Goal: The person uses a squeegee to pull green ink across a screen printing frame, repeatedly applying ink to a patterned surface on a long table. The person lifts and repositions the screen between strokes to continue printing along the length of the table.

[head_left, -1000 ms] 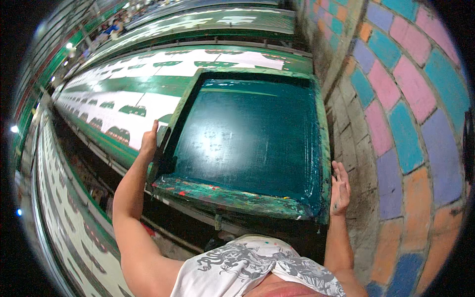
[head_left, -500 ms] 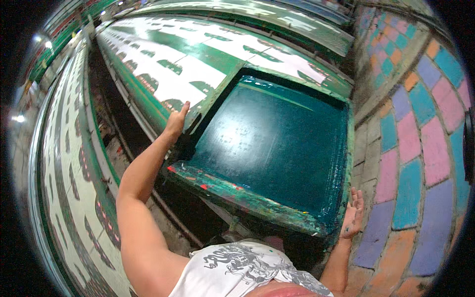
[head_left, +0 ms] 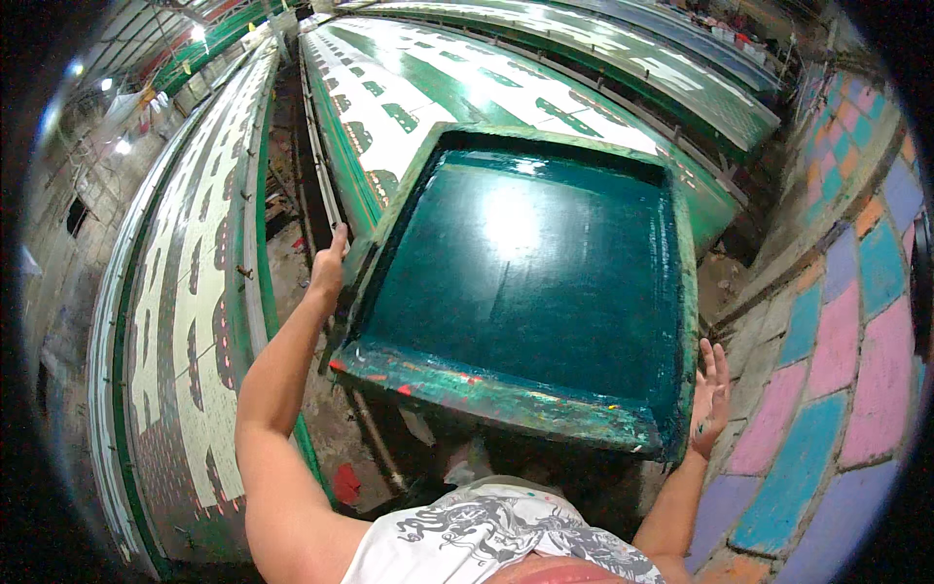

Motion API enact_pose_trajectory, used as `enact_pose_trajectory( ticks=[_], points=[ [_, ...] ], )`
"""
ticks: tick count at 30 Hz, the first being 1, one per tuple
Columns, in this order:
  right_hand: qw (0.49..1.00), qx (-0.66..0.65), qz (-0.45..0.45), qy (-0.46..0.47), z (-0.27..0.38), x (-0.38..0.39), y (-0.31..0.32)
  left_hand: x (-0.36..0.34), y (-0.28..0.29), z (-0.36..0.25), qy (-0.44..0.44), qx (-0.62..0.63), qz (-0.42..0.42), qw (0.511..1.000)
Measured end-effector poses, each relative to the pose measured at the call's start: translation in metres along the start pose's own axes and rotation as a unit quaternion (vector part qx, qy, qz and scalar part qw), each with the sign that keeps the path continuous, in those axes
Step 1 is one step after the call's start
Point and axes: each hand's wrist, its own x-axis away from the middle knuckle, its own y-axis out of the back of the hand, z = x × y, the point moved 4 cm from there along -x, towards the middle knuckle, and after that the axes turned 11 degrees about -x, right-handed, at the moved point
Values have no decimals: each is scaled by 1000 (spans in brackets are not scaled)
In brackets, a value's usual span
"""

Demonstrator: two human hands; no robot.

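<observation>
The screen [head_left: 506,401], a painted wooden frame around a dark green surface, is between the person's two hands, before the white shirt [head_left: 448,521]. The right hand [head_left: 711,404] is at its right side, fingers [head_left: 721,366] extended and open. The left hand [head_left: 329,274] is at its left side; how far its fingers close cannot be told. Beyond runs a green counter [head_left: 443,88] bearing white patterned cloth [head_left: 394,151].
</observation>
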Motion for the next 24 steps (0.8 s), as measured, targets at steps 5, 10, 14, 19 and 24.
enact_pose_trajectory(
  ticks=[5, 10, 14, 19, 24],
  points=[
    [997, 55, 27, -36, -13, -56, 5, 29, 63, 60, 58, 25, -50, 997],
    [993, 11, 60, -101, -44, -105, -5, 55, 59, 76, 96, 105, -97, 985],
    [991, 45, 85, -96, -53, -156, 7, 67, 37, 50, 108, 97, -98, 984],
    [988, 32, 113, -102, -46, -220, 37, 62, -19, 24, 116, 115, -134, 977],
    [983, 77, 135, -102, -25, -297, 97, 51, -87, -20, 136, 154, -131, 970]
  ],
)
